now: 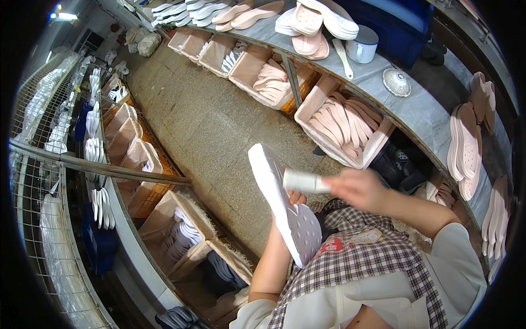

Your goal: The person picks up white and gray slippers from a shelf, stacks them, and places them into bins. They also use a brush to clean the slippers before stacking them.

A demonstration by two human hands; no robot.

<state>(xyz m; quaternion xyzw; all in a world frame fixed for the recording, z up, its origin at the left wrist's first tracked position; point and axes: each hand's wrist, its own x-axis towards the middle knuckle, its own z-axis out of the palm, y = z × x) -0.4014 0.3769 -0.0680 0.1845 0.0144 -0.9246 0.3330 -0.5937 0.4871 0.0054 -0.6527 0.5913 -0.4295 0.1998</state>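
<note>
My left hand (296, 197) is closed around a white shoe sole (269, 178), held up on end before my apron. Its grey, dimpled part (304, 227) is at the lower end, while the sole hides much of the hand. My right hand (359, 189) is closed on a pale, flat brush (303, 182), smeared by motion. The brush's wide end is at the sole's side, in front of my left fingers; whether it touches the sole I cannot tell.
On the right, a grey marble-look bench (378, 82) carries pink soles (466, 145), a white enamel mug (362, 45), a lid (396, 82) and a white-handled tool (343, 59). Beneath stands a lined crate of pink soles (345, 123). More lined crates (181, 233) line the left.
</note>
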